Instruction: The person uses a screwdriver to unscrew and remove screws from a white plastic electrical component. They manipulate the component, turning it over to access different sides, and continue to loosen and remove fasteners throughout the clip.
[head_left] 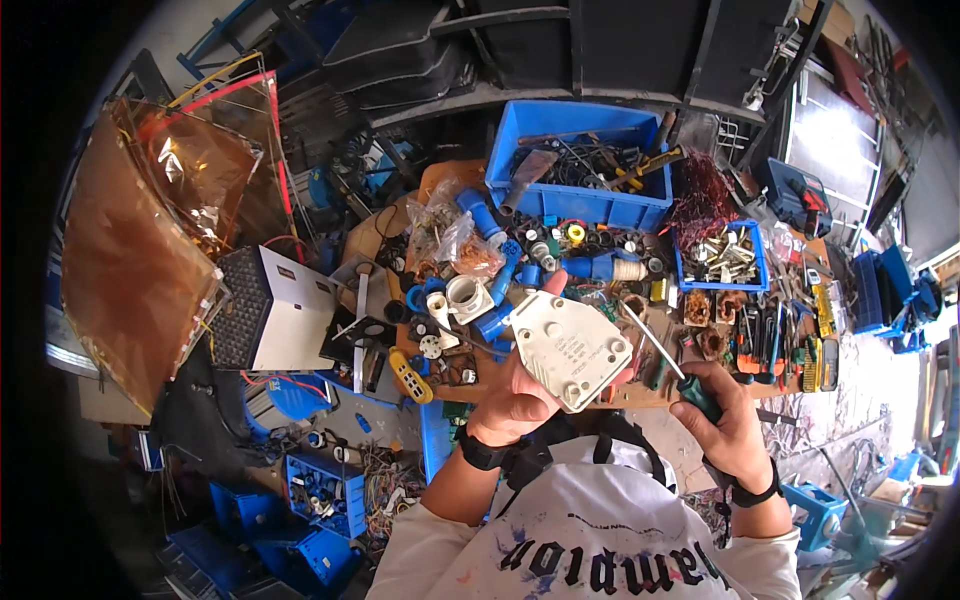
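Observation:
My left hand (513,404) is closed on an off-white plastic housing (572,348), gripping it from beneath and along its left side. The housing is tilted toward me, with raised lettering and several screw holes at its corners. Just right of it, my right hand (728,418) wraps around the dark green handle of a screwdriver (657,345). Its long metal shaft points up and to the left, and the tip stands apart from the screw holes near the housing's right side. Parts of my left fingers are hidden behind the housing.
Behind lies a cluttered workbench (480,375) with blue and white pipe fittings. A large blue crate (590,207) of tools stands at the back, a small blue tray (720,282) of metal parts at right. A yellow power strip (410,375) hangs at the bench's left edge.

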